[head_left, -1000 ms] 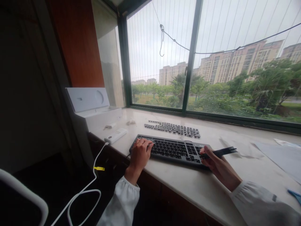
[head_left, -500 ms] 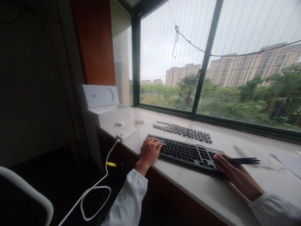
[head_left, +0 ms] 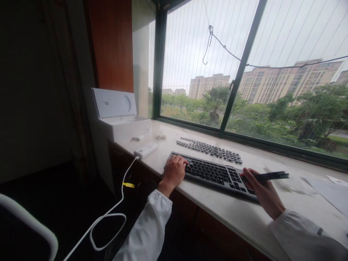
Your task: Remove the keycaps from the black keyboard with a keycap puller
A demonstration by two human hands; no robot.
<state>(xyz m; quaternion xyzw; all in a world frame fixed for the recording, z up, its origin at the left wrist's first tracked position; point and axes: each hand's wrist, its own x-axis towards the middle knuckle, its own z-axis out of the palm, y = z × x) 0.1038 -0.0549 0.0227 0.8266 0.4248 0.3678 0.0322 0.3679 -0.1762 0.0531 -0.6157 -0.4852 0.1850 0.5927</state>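
Observation:
A dark grey keyboard lies along the front of the white ledge, its keycaps removed over most of its top. My left hand grips the keyboard's left end, with bent fingers over the top; the thumb is hidden. Near those fingertips sits a small grey keycap. Over the number-pad end, my right hand is closed around a slim black tool, which sticks out to the right. The tool's working tip is hidden by the fingers. Behind the keyboard, loose keycaps lie in rows.
An open white box stands at the ledge's left end. By it lie a white power bank with a white cable hanging down, and a small white piece. White paper lies at right. A window rises behind.
My right hand has shifted slightly left and up with the black tool along the number-pad end. My left hand stays at the keyboard's left end. The camera view has tilted a little.

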